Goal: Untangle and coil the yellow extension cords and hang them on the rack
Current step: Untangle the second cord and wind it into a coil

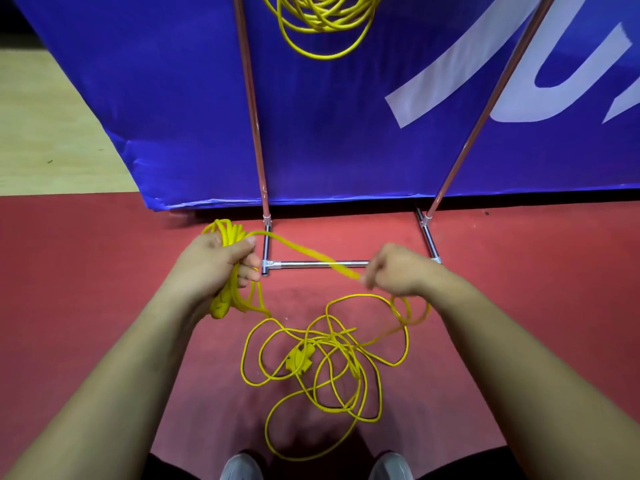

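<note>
Coiling is in hand: the left hand (214,261) curls its fingers (250,271) round a bundle of loops (227,233), and the right hand (398,271) pinches the strand between them — the rest of the yellow cord (341,344) lies tangled on the floor (104,306) before the rack (311,264). Next, I judge, another loop must come across, easing the snarl around the socket block (298,358). The hung coil (323,24) is cut off above.

The left forearm (121,358) and right forearm (512,358) are bare from the near edge to the wrists, and the left hand (214,261) and right hand (398,271) are bare too. At the near edge are two grey shoes with rounded toes, the left shoe (241,467) and the right shoe (391,466). Dark trousers (169,468) show beside each shoe, only as narrow strips.
</note>
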### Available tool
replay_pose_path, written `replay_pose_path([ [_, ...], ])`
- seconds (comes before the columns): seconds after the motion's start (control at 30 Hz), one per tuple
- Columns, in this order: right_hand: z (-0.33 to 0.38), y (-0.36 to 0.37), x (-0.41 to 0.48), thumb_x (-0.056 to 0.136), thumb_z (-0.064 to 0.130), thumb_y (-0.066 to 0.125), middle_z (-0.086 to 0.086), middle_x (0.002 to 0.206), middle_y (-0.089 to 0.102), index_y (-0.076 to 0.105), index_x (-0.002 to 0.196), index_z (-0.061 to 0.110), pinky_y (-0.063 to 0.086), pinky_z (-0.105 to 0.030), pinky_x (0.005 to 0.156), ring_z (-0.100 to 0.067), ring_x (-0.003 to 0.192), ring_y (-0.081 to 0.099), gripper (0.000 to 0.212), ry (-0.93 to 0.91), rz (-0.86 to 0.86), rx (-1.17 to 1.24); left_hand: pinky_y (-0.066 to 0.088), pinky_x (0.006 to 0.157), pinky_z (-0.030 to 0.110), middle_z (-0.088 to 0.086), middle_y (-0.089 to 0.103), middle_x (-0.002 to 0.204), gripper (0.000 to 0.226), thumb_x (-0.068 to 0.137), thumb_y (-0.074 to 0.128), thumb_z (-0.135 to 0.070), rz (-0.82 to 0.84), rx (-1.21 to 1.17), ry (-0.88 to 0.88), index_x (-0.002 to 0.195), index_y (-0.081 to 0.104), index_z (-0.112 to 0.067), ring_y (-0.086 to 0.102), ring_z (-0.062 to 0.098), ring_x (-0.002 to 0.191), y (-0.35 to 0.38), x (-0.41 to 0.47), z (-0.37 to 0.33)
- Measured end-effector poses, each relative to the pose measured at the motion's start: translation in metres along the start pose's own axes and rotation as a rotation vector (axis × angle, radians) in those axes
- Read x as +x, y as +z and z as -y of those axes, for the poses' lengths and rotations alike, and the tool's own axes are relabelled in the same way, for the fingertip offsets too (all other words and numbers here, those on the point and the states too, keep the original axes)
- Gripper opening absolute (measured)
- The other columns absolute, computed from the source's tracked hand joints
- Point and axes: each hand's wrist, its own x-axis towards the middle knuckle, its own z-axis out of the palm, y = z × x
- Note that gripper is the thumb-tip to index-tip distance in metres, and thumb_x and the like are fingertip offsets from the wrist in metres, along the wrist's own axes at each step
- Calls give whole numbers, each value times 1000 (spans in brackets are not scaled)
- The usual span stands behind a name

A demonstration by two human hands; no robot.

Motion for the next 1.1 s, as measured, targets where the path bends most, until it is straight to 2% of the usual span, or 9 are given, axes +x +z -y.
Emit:
replay_pose_path([
  [0.1, 35, -3, -30, 90, 19, 65, -2, 50, 50, 74, 77, 13, 30, -25, 46, -13, 40, 37, 17, -117, 516, 41, 50, 46, 20, 8, 73, 66, 12, 97, 52, -16, 69, -61, -92, 91, 55, -7, 70, 17, 56, 10, -9, -2],
  [0.17, 50, -5, -41, 94, 22, 61, 3, 43, 36, 70, 76, 13, 21, -26, 46, -12, 40, 28, 21, -289, 684, 286, 56, 54, 25, 19, 74, 79, 13, 97, 51, -16, 212, -74, -125, 99, 53, -4, 73, 25, 67, 21, -19, -4],
  [0.27, 58, -6, -36, 93, 21, 52, 6, 44, 29, 65, 76, 8, 15, -26, 45, -8, 40, 21, 25, -418, 559, 771, 58, 59, 31, 22, 72, 78, 24, 89, 55, -18, 442, -107, -125, 99, 56, 3, 72, 28, 65, 35, -33, -7],
  [0.37, 49, -8, -26, 91, 17, 55, 4, 47, 31, 65, 77, 6, 15, -28, 47, -9, 41, 24, 20, -430, 379, 1035, 49, 47, 26, 8, 56, 53, 17, 85, 53, -20, 530, -207, -94, 83, 54, -3, 55, 20, 43, 35, -37, -14],
  [0.47, 17, -5, -16, 88, 14, 62, -5, 61, 53, 62, 78, 11, 38, -28, 60, -16, 56, 49, 10, -408, 367, 814, 32, 42, 22, -3, 35, 46, 16, 88, 48, -16, 491, -448, -116, 74, 42, -12, 35, 11, 36, 26, -29, -17],
  [0.57, -16, 7, -9, 93, 16, 63, -5, 75, 65, 63, 82, 11, 42, -30, 78, -16, 75, 57, 12, -307, 326, 530, 33, 42, 23, -2, 34, 45, 18, 88, 48, -16, 449, -450, -110, 71, 42, -13, 35, 12, 36, 18, -24, -16],
  [0.73, -24, 6, 0, 93, 9, 59, -1, 57, 45, 65, 96, 9, 30, -30, 55, -15, 49, 40, 7, -203, -21, 986, 49, 56, 34, 16, 57, 53, 25, 79, 58, -17, 452, -68, -176, 58, 65, -6, 59, 27, 46, 11, -20, -11],
  [0.83, -13, -6, -2, 92, 8, 60, -2, 58, 47, 72, 91, 12, 33, -30, 55, -16, 54, 39, 12, -252, -197, 966, 55, 53, 33, 27, 67, 65, 20, 86, 55, -10, 427, 24, -252, 74, 63, 4, 68, 32, 53, 11, -21, -8],
  [1.1, 40, -13, -36, 88, 8, 67, 12, 45, 44, 74, 85, 2, 29, -20, 46, -4, 46, 33, 10, -386, 86, 483, 59, 56, 41, 36, 67, 80, 16, 77, 58, -11, 494, -202, -319, 76, 65, 4, 71, 39, 66, 27, -31, -11],
])
